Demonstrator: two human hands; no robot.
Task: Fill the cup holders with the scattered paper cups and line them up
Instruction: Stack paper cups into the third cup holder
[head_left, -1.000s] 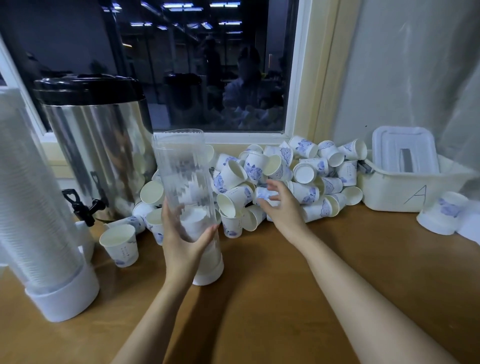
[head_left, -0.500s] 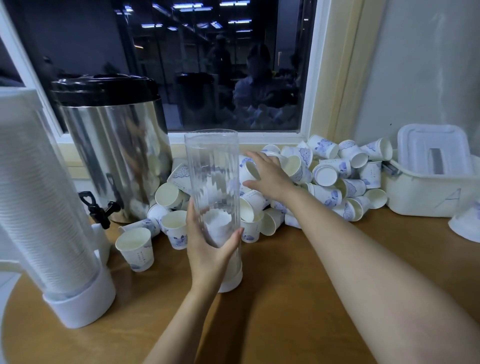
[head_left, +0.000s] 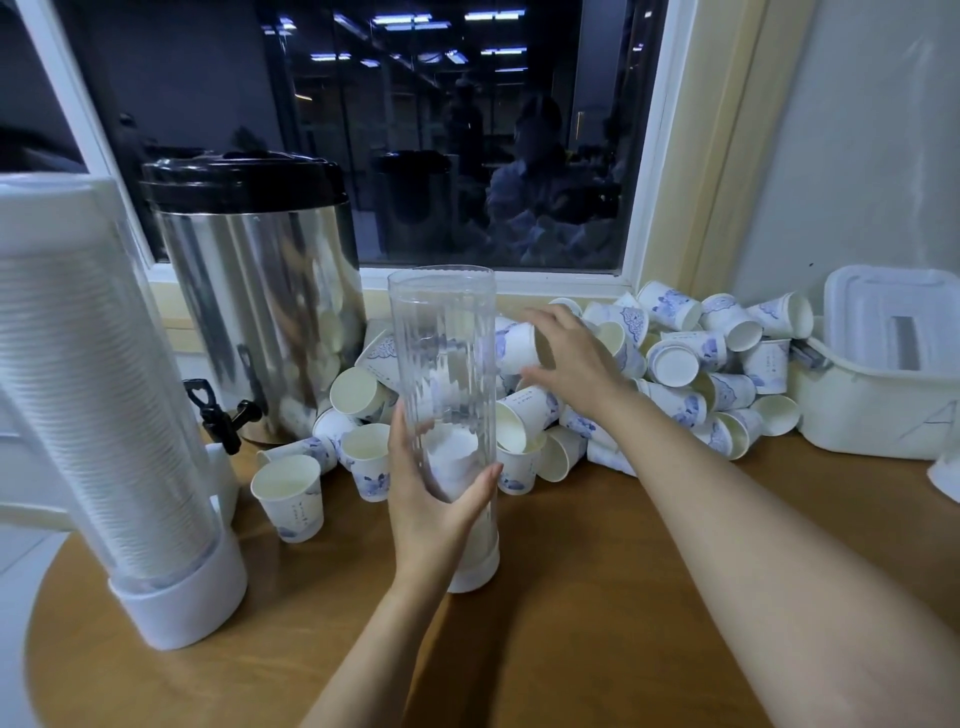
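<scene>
The left hand (head_left: 434, 506) wraps round the lower part of the clear cup holder (head_left: 441, 353), thumb on one side and fingers on the other, holding the tube upright on its white base on the wooden table (head_left: 597, 623). Through the ribbed wall a few white cups (head_left: 451, 460) show stacked at the bottom; the upper part of the tube looks unfilled. The right hand (head_left: 574, 358) reaches over the pile just behind and to the right of the tube, with fingers above and thumb below a paper cup (head_left: 514, 344), which it grasps on its side close to the tube's wall. The pile of scattered cups (head_left: 696, 364), white with blue print, lies against the window sill between a steel urn (head_left: 260, 301) and a white bin (head_left: 878, 410). One cup (head_left: 289, 496) stands upright apart on the left. A second holder (head_left: 88, 415), packed with cups, stands at the table's left edge.
</scene>
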